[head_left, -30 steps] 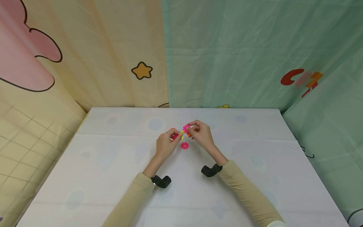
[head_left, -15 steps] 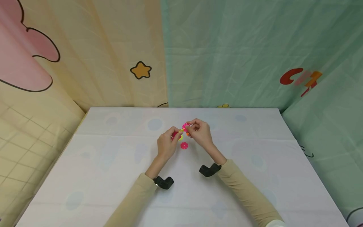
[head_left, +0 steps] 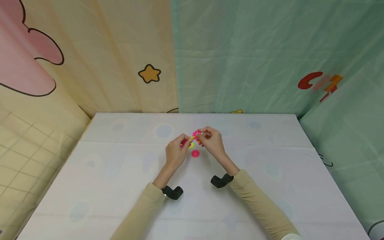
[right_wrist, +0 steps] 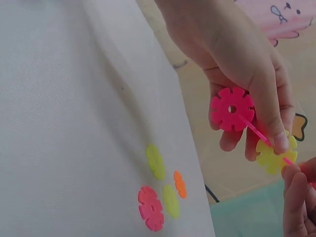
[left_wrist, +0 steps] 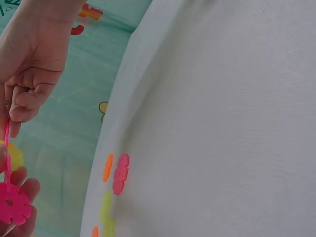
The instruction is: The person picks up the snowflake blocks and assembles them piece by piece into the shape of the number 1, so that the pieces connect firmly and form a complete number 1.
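Note:
My left hand (head_left: 176,150) pinches a yellow notched snowflake disc (right_wrist: 269,159) between thumb and finger. Joined to that disc is a pink snowflake disc (right_wrist: 232,109), lying against the left fingers. Close on the right, my right hand (head_left: 212,141) pinches another pink snowflake disc (head_left: 196,134) by its rim. Its edge meets the yellow disc; how deep it sits in a notch is hidden by fingertips. In the right wrist view only the fingertips (right_wrist: 295,192) of my right hand show, at the lower right.
Loose discs lie on the white-covered table (head_left: 126,200) below the hands: a pink one (head_left: 195,153), yellow-green ones (right_wrist: 155,161) and an orange one (right_wrist: 180,184). Printed curtains (head_left: 255,50) stand behind the table's far edge. Each wrist wears a black camera (head_left: 172,192).
My left hand has moved slightly right, bringing the yellow disc against the right hand's pink disc. During the last half second both hands have stayed almost still.

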Tool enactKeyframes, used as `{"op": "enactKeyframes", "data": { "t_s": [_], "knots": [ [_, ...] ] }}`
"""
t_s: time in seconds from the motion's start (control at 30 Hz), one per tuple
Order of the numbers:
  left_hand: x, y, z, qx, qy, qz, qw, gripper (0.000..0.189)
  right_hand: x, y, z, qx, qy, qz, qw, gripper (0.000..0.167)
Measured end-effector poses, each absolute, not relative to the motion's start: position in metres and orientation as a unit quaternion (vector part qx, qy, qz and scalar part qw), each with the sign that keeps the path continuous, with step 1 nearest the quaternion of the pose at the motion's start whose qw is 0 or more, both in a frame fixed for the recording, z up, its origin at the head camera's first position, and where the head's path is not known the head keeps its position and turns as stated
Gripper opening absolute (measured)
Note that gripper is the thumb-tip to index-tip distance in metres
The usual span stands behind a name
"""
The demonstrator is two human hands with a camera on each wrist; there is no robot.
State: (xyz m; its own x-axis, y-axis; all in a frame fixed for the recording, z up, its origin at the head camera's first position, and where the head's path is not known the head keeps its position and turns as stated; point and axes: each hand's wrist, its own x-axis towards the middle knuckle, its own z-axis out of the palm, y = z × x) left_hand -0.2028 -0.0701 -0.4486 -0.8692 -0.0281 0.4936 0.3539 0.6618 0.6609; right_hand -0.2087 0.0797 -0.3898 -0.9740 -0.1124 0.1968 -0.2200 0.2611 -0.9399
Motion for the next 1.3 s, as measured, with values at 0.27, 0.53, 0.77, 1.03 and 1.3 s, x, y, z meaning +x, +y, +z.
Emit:
{"op": "enactKeyframes", "data": {
  "t_s": [0.27,0.53,0.77,1.03,1.3],
  "knots": [
    [-0.203,-0.070,-0.448,-0.080,-0.886,-0.403,0.217,0.015,-0.211,0.084,-0.389,0.105,-0.798,0.594,0.012,0.019],
    [-0.205,-0.074,-0.447,-0.072,-0.880,-0.431,0.189,0.019,-0.236,0.096,-0.417,0.110,-0.821,0.561,-0.016,0.021],
    [-0.205,-0.076,-0.444,-0.084,-0.870,-0.457,0.166,0.019,-0.238,0.097,-0.417,0.089,-0.819,0.566,-0.031,0.026],
    [-0.204,-0.076,-0.444,-0.094,-0.862,-0.473,0.154,0.021,-0.236,0.094,-0.420,0.087,-0.813,0.576,-0.011,0.020],
    [-0.203,-0.077,-0.445,-0.092,-0.873,-0.448,0.171,0.024,-0.235,0.089,-0.421,0.091,-0.813,0.575,-0.019,0.019]
  ]
}}
